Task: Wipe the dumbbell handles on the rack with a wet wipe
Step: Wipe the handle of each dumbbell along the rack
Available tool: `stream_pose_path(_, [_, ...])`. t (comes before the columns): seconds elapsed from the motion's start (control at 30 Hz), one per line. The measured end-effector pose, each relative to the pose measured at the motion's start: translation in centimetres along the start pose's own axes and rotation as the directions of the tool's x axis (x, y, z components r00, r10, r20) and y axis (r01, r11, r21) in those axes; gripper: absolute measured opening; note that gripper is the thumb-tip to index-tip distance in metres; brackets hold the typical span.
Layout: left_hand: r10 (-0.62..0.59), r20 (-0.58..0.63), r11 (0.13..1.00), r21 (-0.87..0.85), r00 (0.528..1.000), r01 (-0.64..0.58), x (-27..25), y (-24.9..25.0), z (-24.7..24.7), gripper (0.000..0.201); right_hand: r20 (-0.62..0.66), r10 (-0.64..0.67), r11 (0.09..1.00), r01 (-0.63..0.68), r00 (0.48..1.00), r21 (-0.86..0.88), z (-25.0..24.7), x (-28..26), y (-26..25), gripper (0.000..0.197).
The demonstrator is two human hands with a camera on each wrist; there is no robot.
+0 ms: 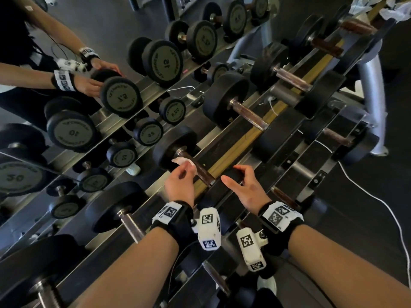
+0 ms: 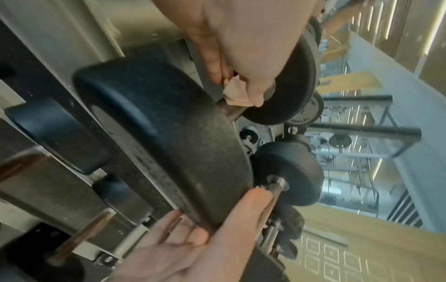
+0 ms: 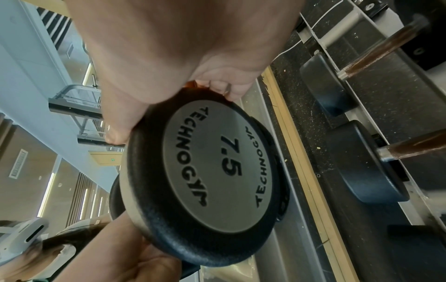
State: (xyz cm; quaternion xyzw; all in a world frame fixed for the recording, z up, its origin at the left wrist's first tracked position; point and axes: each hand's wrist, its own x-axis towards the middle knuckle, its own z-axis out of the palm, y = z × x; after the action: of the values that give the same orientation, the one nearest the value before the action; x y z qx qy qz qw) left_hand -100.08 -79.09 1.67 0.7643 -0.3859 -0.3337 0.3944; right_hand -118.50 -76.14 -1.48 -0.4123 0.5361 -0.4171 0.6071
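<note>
A black dumbbell lies on the top tier of the rack, with its far head near the mirror. My left hand pinches a white wet wipe against the far end of the brown handle. In the left wrist view the wipe sits under my fingertips beside the head. My right hand grips the rim of the near head. The right wrist view shows that head's grey face marked 7.5. The wipe covers part of the handle.
More dumbbells fill the rack on both sides, with others on the lower tier. A mirror on the left reflects the rack and my arms. A white cable trails over the dark floor. Crumpled white wipes lie at the top right.
</note>
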Motion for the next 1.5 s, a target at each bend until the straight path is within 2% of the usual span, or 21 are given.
stream_pose_path(0.1, [-0.009,-0.034,1.0,0.021,0.999,0.01,1.0,0.4,-0.3,0.028,0.014,0.01,1.0,-0.01,1.0,0.01,-0.1,0.1,0.0,0.052])
stream_pose_path(0.2, [0.02,-0.051,0.997,0.078,0.998,-0.016,1.7,0.8,-0.6,0.031,0.014,0.008,1.0,-0.008,1.0,0.013,-0.2,0.1,0.0,0.045])
stream_pose_path(0.37, [-0.021,-0.063,0.996,0.083,0.998,0.026,1.6,1.2,-0.3,0.029,0.018,0.013,1.0,-0.014,1.0,0.004,-0.1,0.1,0.1,0.046])
stream_pose_path(0.53, [-0.048,0.02,0.997,0.065,0.999,0.046,0.9,0.0,-0.4,0.02,0.006,0.02,1.0,-0.02,1.0,-0.023,-0.1,0.1,0.1,0.081])
stream_pose_path(0.6, [-0.106,0.045,0.994,0.008,0.993,0.106,1.1,-0.4,-0.5,0.021,0.005,0.021,0.999,-0.021,1.0,-0.041,-0.1,0.0,0.0,0.086])
stream_pose_path(0.7, [-0.194,0.071,0.97,-0.133,0.978,0.202,1.7,-0.7,-0.5,0.027,0.014,0.03,0.998,-0.029,0.999,-0.048,-0.2,0.1,0.1,0.082])
stream_pose_path(0.77, [-0.217,0.067,0.942,-0.248,0.974,0.227,1.9,-0.7,-0.3,0.024,0.015,0.037,0.999,-0.036,0.999,-0.034,-0.2,0.2,0.2,0.08])
stream_pose_path(0.87, [-0.249,0.091,0.878,-0.4,0.964,0.265,1.9,-0.3,0.1,0.036,0.014,0.04,0.999,-0.04,0.999,-0.025,-0.1,0.3,0.2,0.078])
stream_pose_path(0.97, [-0.262,0.099,0.835,-0.476,0.96,0.277,2.0,0.1,0.5,0.042,0.02,0.042,0.999,-0.042,0.999,-0.021,-0.1,0.2,0.1,0.076])
stream_pose_path(1.17, [-0.268,0.055,0.868,-0.419,0.962,0.266,1.7,0.2,0.5,0.043,0.022,0.057,0.998,-0.057,0.998,-0.007,0.0,-0.1,-0.2,0.06])
stream_pose_path(1.33, [-0.274,0.102,0.893,-0.342,0.956,0.293,0.1,-0.6,0.3,0.036,0.027,0.047,0.999,-0.047,0.999,0.014,0.3,-0.6,-0.5,0.065])
stream_pose_path(1.43, [-0.287,0.107,0.873,-0.379,0.952,0.306,0.8,-0.6,0.1,0.026,0.025,0.051,0.999,-0.052,0.998,0.004,0.3,-0.6,-0.6,0.055])
stream_pose_path(1.5, [-0.304,0.087,0.846,-0.434,0.949,0.31,2.0,-0.1,0.2,0.024,0.032,0.061,0.998,-0.061,0.998,-0.001,0.1,-0.4,-0.6,0.055])
